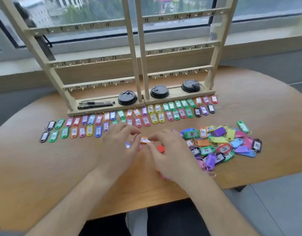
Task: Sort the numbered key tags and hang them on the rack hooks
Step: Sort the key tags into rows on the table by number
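Observation:
An orange key tag [144, 140] with a white label sits between my two hands at the table's middle. My right hand [165, 154] pinches its right end with thumb and forefinger. My left hand [120, 143] hovers at its left end with fingers curled; whether it touches the tag is unclear. A red tag [160, 149] lies just under my right fingers. Two rows of sorted tags [146, 116] run along the front of the wooden rack [138, 68], whose numbered hooks hang bare. A loose pile of mixed tags [221, 143] lies to the right.
Three black cup lids [127, 98] and two black pens [95, 104] rest on the rack's base. The wooden table [44, 167] ends in a curved front edge close to my body. A window ledge runs behind the rack.

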